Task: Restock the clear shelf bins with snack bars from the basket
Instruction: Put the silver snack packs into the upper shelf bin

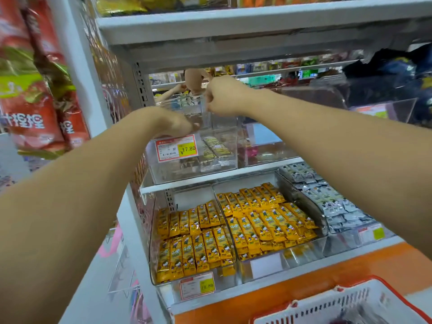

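A clear shelf bin (163,170) with a red and yellow 17.80 price tag stands on the middle shelf. It holds a few pale green snack bars (216,148) and some dark ones lower down. My left hand (177,123) curls over the bin's front top edge, just above the tag. My right hand (222,97) is higher and further back, its fingers pinching the bin's raised clear lid (201,108). The white basket with a red rim (350,302) sits at the bottom right, below both arms. What lies in the basket is mostly out of view.
On the lower shelf stand two clear bins of yellow snack bars (194,242) (264,220) and a bin of grey packets (327,199). Red snack bags (30,94) hang at the left. A metal shelf (233,22) runs close overhead. A person (194,83) shows behind the shelf.
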`<state>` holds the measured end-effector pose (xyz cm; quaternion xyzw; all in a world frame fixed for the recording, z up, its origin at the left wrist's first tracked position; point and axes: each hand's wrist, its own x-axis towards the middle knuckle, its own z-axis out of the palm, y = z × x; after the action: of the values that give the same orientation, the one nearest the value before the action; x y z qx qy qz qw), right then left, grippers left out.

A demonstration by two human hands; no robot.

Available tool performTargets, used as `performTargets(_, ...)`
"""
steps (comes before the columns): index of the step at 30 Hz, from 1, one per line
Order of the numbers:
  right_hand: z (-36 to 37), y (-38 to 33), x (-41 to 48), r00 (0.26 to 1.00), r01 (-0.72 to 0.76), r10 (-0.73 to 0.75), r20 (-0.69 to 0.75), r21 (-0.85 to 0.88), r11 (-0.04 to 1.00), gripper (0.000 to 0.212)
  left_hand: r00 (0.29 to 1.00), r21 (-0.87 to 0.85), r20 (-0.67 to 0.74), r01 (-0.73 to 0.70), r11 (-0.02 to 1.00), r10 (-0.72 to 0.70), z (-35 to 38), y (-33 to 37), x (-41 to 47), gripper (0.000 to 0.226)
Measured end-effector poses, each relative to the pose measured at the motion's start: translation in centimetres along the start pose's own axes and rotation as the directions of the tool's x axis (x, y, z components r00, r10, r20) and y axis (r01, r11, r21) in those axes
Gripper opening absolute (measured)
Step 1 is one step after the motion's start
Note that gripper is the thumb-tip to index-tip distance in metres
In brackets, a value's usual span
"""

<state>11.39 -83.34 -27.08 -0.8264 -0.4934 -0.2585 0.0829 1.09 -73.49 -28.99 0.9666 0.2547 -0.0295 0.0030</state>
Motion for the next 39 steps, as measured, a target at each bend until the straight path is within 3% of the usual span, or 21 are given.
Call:
performTargets(2,-0.1,0.2,-1.0,0.998,0.004,0.003,-0.066,0.108,0.994,0.027,0.989,0.023,-0.130,0.071,0.997,-0.068,0.3,0.8,-1.0,0.036)
performTargets(4,-0.5,0.7,-2.7,0.996,-0.026,0.046,-0.081,0.229,0.973,0.026,0.915,-0.022,-0.403,-0.009,1.000,-0.001,0.8,1.9,-2.4,0.039)
performTargets(7,-2.3,2.0,-6.7,0.995,-0.050,0.074,-0.072,0.290,0.956,0.032,0.622,-0.096,-0.774,-0.306,0.947,0.122,2.5,4.1,-6.0,0.040)
performTargets(9,-2.8,2.7,-10.2,0.996,-0.085,0.079,0.033,0.309,0.947,0.042,0.545,-0.098,-0.816,-0.460,0.882,0.194,5.3,6.0,-8.4,0.045)
performTargets(11,-2.0,3.3,-13.8,0.981,-0.120,0.065,0.185,0.298,0.947,0.046,0.591,-0.105,-0.749,-0.551,0.828,0.298,8.5,7.8,-9.5,0.048)
performTargets(13,-0.1,3.8,-17.3,0.922,-0.095,0.023,0.387,0.169,0.981,0.042,0.672,-0.128,-0.645,-0.565,0.815,0.364,12.5,9.4,-9.5,0.045)
performTargets(16,5.0,5.4,-22.6,0.715,-0.131,0.029,0.699,0.094,0.987,0.013,0.788,-0.254,-0.396,-0.587,0.769,0.471,19.5,11.0,-9.0,0.029)
performTargets(18,8.9,6.6,-26.5,0.643,-0.170,0.082,0.762,0.037,0.985,0.003,0.815,-0.317,-0.247,-0.579,0.751,0.525,24.0,11.8,-8.6,0.030)
performTargets(21,14.7,7.9,-32.2,0.495,-0.208,0.129,0.859,-0.027,0.978,0.015,0.846,-0.357,-0.085,-0.520,0.776,0.527,30.2,13.0,-8.0,0.037)
performTargets(24,19.4,8.5,-37.3,0.393,-0.345,0.210,0.895,-0.068,0.936,0.036,0.870,-0.386,0.068,-0.429,0.817,0.489,35.6,13.8,-7.7,0.035)
performTargets(25,20.9,8.9,-38.9,0.391,-0.393,0.223,0.893,-0.057,0.918,0.036,0.876,-0.372,0.106,-0.404,0.835,0.471,37.2,14.0,-7.6,0.035)
performTargets(28,24.9,9.1,-44.1,0.405,-0.540,0.346,0.847,-0.084,0.837,0.012,0.866,-0.376,0.260,-0.318,0.870,0.428,41.3,14.3,-7.6,0.024)
performTargets(30,27.7,8.4,-47.5,0.324,-0.646,0.431,0.842,-0.135,0.751,0.049,0.843,-0.336,0.338,-0.306,0.891,0.418,43.6,14.2,-7.8,0.005)
performTargets(31,28.8,7.8,-48.9,0.274,-0.681,0.468,0.840,-0.174,0.711,0.060,0.834,-0.305,0.370,-0.307,0.901,0.410,44.7,14.0,-7.9,0.005)
performTargets(33,30.6,6.3,-51.7,0.172,-0.714,0.547,0.819,-0.279,0.642,0.077,0.819,-0.239,0.416,-0.320,0.917,0.394,46.6,13.4,-8.1,0.014)
performTargets(35,32.1,5.0,-54.0,0.123,-0.705,0.592,0.796,-0.350,0.617,0.091,0.822,-0.159,0.409,-0.363,0.918,0.396,48.2,12.7,-8.3,0.021)
performTargets(39,34.3,3.8,-55.9,0.159,-0.640,0.677,0.719,-0.447,0.625,0.085,0.839,-0.052,0.348,-0.428,0.902,0.418,49.4,12.5,-8.1,0.029)
